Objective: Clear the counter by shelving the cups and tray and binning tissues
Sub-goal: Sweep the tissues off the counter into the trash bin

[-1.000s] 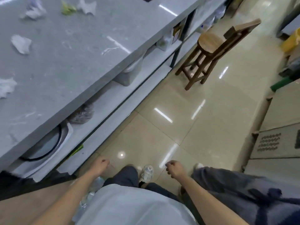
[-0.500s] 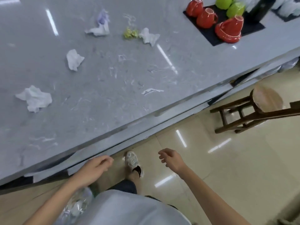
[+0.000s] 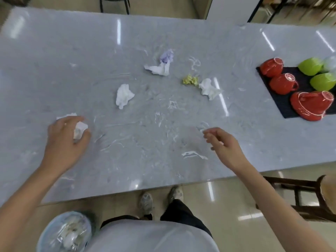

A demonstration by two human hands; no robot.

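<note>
My left hand [image 3: 66, 138] is closed around a crumpled white tissue [image 3: 79, 129] on the grey marble counter [image 3: 54, 60]. My right hand [image 3: 222, 144] hovers over the counter's near middle, fingers loosely apart, holding nothing. More tissues lie farther back: a white one [image 3: 124, 96], a white and purple one [image 3: 162, 65], a small yellow-green wad [image 3: 190, 80] and another white one [image 3: 210, 89]. At the right a black tray [image 3: 289, 108] carries upside-down red cups [image 3: 282, 84] and green cups [image 3: 322, 81].
A lined bin [image 3: 66, 232] with waste in it stands on the floor at my lower left, below the counter edge. A wooden stool [image 3: 309, 193] stands on the floor at the right. My feet [image 3: 146, 202] are by the counter's front edge.
The view has swung up from the floor and shelves to the counter top. Both hands rose from below the edge onto the counter, and the left one closed on the nearest tissue.
</note>
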